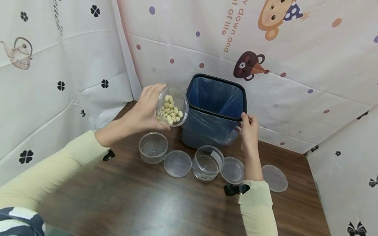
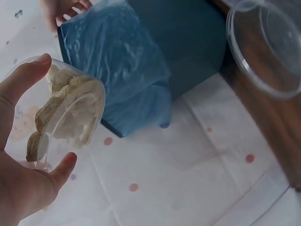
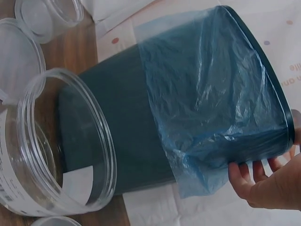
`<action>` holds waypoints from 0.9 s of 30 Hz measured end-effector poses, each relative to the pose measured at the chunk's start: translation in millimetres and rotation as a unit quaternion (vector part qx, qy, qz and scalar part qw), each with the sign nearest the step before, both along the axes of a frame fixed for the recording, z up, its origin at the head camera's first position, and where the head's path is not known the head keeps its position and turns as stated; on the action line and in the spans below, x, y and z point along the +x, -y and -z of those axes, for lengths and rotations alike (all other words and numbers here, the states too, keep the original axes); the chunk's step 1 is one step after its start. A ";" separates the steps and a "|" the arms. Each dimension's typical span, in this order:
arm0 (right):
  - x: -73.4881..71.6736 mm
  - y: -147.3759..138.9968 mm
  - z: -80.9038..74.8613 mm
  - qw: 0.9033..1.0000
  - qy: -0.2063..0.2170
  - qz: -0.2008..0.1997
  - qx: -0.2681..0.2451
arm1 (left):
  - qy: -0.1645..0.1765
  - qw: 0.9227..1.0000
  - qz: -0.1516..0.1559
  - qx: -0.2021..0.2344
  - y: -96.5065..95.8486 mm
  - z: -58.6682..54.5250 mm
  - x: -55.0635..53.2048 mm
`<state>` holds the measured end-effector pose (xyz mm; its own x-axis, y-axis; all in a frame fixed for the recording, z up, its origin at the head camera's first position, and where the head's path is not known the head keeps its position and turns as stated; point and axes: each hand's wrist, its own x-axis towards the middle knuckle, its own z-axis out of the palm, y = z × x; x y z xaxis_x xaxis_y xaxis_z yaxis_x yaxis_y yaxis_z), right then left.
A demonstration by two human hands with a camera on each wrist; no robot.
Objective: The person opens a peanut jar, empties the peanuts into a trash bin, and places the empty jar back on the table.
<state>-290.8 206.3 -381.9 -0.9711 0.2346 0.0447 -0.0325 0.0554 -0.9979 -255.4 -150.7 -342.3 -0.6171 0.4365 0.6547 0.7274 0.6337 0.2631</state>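
My left hand (image 1: 147, 107) grips a clear round plastic jar (image 1: 177, 94), tilted with its open mouth toward the camera. Inside lie several pale, knobbly nuts (image 1: 170, 110) that look like peanuts in their shells. The jar is raised off the table, beside the left rim of a dark blue-green trash bin (image 1: 194, 135). A translucent blue bag (image 3: 197, 84) lines the bin and folds down over its outside. At the bin's front right corner, my right hand (image 1: 250, 132) holds the rim, thumb on top and fingers against the bag-covered side.
In front of the bin, a clear jar (image 1: 152, 160) and a labelled jar (image 1: 206, 177) stand on the wooden table (image 1: 133, 210). Flat clear lids lie among them: one between the jars (image 1: 177, 164), another lid (image 1: 232, 170) and a farther lid (image 1: 274, 178) to the right. Printed cloth (image 1: 170, 22) hangs behind.
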 end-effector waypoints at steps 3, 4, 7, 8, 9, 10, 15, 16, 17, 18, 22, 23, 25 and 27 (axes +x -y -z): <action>1.7 2.5 0.1 1.000 0.004 0.008 -0.002 | -0.003 1.000 0.000 -0.016 -1.8 -15.1 -9.1; 1.7 3.5 0.4 1.000 0.001 0.012 -0.001 | -0.004 1.000 -0.001 -0.021 -2.3 -20.1 -12.2; 1.1 4.4 0.9 1.000 0.000 0.014 0.005 | 0.001 1.000 -0.006 -0.024 -4.1 -33.7 -21.9; 1.1 4.6 1.0 1.000 0.000 0.013 0.008 | 0.003 1.000 -0.008 -0.025 -4.6 -37.8 -25.2; 1.2 4.7 1.2 1.000 0.000 0.011 0.010 | 0.006 1.000 -0.010 -0.028 -5.3 -41.9 -28.2; 1.5 4.7 1.3 1.000 0.000 0.010 0.011 | 0.010 0.999 -0.012 -0.032 -6.4 -45.8 -31.5; 4.2 3.6 3.0 1.000 -0.004 0.008 0.010 | 0.051 0.995 -0.025 -0.079 -15.6 -63.9 -48.9; 5.3 3.6 3.3 1.000 -0.005 0.010 0.009 | 0.058 0.994 -0.027 -0.092 -17.6 -66.9 -52.1; 6.1 3.7 3.8 1.000 -0.006 0.010 0.008 | 0.062 0.992 -0.027 -0.106 -19.5 -69.4 -55.8; 7.0 3.9 4.1 1.000 -0.007 0.010 0.004 | 0.060 0.990 -0.026 -0.121 -21.4 -71.8 -59.3; 8.1 5.3 4.7 1.000 -0.009 0.012 0.000 | 0.038 0.985 -0.017 -0.168 -29.3 -81.1 -71.5; 7.7 5.8 4.6 1.000 -0.011 0.012 0.000 | 0.031 0.983 -0.015 -0.178 -31.3 -83.2 -74.2; 6.8 7.0 4.2 1.000 -0.013 0.014 0.001 | 0.028 0.980 -0.014 -0.195 -35.2 -87.3 -78.3; 6.0 8.4 4.1 1.000 -0.015 0.017 0.001 | 0.035 0.977 -0.016 -0.208 -38.4 -90.2 -81.4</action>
<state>-284.8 197.9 -386.0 -0.9610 0.2665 0.0744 -0.0609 0.0588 -0.9964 -336.7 -112.3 -252.1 -0.6716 0.6358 0.3805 0.6954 0.7181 0.0274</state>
